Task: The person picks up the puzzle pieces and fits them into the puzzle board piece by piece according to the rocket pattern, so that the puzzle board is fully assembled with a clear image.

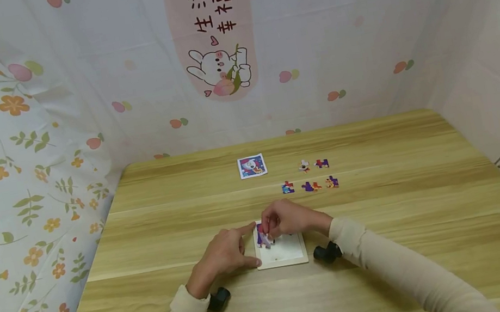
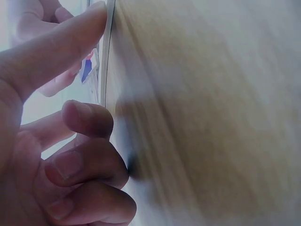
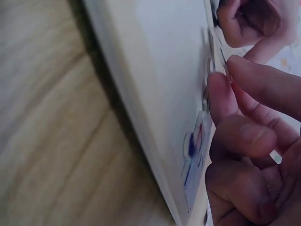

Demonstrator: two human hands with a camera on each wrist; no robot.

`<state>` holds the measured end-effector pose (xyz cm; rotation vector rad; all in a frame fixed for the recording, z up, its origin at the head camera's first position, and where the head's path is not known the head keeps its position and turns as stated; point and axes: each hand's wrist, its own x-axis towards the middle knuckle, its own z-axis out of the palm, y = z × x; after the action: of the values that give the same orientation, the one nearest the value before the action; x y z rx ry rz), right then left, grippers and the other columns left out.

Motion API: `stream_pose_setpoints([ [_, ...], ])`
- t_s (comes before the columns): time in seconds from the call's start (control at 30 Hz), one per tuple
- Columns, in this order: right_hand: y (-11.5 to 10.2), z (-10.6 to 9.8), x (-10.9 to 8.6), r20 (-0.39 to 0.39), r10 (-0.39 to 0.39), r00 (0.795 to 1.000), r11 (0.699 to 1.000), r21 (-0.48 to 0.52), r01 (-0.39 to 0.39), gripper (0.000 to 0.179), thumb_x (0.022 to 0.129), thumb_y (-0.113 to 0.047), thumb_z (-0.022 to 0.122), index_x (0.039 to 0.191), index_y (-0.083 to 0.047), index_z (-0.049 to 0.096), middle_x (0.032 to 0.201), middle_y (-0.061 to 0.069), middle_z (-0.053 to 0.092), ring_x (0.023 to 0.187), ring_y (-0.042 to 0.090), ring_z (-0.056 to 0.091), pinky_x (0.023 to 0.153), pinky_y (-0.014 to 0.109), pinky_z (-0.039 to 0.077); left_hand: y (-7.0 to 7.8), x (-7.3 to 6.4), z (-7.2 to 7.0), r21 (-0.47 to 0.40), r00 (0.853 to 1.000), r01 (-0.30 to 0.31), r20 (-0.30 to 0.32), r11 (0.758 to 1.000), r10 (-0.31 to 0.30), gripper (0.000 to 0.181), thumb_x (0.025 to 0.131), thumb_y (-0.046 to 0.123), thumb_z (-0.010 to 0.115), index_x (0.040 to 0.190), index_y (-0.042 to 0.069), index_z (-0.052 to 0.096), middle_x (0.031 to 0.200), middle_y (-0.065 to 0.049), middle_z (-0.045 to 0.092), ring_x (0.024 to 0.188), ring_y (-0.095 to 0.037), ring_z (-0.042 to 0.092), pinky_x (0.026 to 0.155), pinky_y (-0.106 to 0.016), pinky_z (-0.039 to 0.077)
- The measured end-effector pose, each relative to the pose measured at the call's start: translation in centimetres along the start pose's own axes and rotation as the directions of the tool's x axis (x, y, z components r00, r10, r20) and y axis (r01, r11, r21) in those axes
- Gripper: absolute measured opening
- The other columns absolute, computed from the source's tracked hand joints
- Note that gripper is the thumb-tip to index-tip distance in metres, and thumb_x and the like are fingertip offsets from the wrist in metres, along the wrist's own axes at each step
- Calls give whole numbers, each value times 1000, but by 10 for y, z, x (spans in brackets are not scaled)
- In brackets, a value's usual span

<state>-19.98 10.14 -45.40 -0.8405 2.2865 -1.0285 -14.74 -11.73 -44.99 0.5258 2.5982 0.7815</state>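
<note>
I watched the right hand (image 1: 287,217) pinch a thin jigsaw piece (image 3: 219,49) between thumb and finger, just above the far part of a square, off-white puzzle tray (image 1: 288,251). Purple, red and white printed pieces (image 1: 261,238) showed at the tray's far-left corner. The left hand (image 1: 226,251) gripped nothing; its thumb and forefinger spread along the tray's left edge. I couldn't read the held piece's print: my right wrist view caught it edge-on, and fingers masked it from above. The table's near edge was cut off. Knobbed loose pieces (image 1: 288,187) lay toward the far edge of the woodgrain table (image 1: 178,201), near a flat picture card (image 1: 252,166). The tray had a raised rim and smooth floor.
</note>
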Motion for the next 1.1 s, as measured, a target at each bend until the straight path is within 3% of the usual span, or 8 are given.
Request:
stream_pose_setpoints([
  [0.13, 1, 2, -1, -17, -20, 1000, 999, -32, 20, 12, 84, 2, 72, 88, -9, 72, 82, 0, 71, 70, 5, 58, 67, 19, 48, 0, 0, 1, -2, 1000, 10, 2, 1000, -10, 84, 74, 29, 90, 146, 10, 53, 55, 6, 43, 50, -9, 37, 47, -23, 26],
  [0.23, 1, 4, -2, -42, -33, 999, 998, -49, 31, 11, 84, 1, 74, 89, -9, 72, 81, 0, 69, 70, 6, 56, 66, 19, 48, 1, -1, 1, -7, 1000, 18, 4, 1000, -18, 84, 73, 29, 90, 146, 10, 53, 54, 5, 43, 50, -10, 37, 47, -23, 26],
  [0.33, -2, 8, -5, -77, -46, 996, 991, -128, 36, 11, 83, -7, 79, 90, -11, 73, 78, -2, 66, 70, 6, 54, 65, 19, 46, 1, -1, 1, -7, 1000, 16, 4, 1000, -16, 84, 73, 28, 90, 146, 10, 53, 54, 5, 44, 50, -10, 37, 47, -23, 26],
  [0.47, -10, 14, -11, -114, -58, 992, 949, -315, 19, 24, 78, -23, 87, 96, -14, 73, 82, -5, 65, 75, 7, 53, 69, 21, 46, 0, 0, 1, 1, 1000, 11, 4, 1000, -11, 84, 73, 29, 90, 146, 10, 53, 55, 5, 44, 50, -10, 38, 47, -23, 26],
  [0.6, -19, 19, -16, -125, -72, 990, 902, -431, 11, 32, 77, -26, 88, 102, -12, 74, 90, -4, 68, 81, 9, 54, 77, 26, 49, -1, 0, 1, 5, 1000, 4, 1, 1000, -4, 83, 73, 29, 90, 145, 10, 54, 56, 5, 46, 51, -10, 40, 47, -23, 27],
  [0.93, -21, 25, -19, -136, -98, 986, 852, -524, 13, 31, 78, -29, 87, 103, -13, 76, 91, -3, 65, 79, 7, 56, 72, 24, 50, 0, 1, 1, 4, 1000, -3, 2, 1000, 3, 82, 74, 29, 90, 145, 10, 54, 55, 7, 45, 50, -9, 39, 47, -22, 26],
  [1.1, -23, 26, -19, -138, -108, 984, 840, -542, 16, 25, 81, -26, 84, 102, -13, 76, 90, -2, 64, 75, 7, 54, 68, 23, 48, 0, 1, 1, 3, 1000, -5, -6, 1000, 5, 83, 74, 29, 90, 146, 10, 54, 55, 6, 46, 50, -8, 39, 47, -22, 27],
])
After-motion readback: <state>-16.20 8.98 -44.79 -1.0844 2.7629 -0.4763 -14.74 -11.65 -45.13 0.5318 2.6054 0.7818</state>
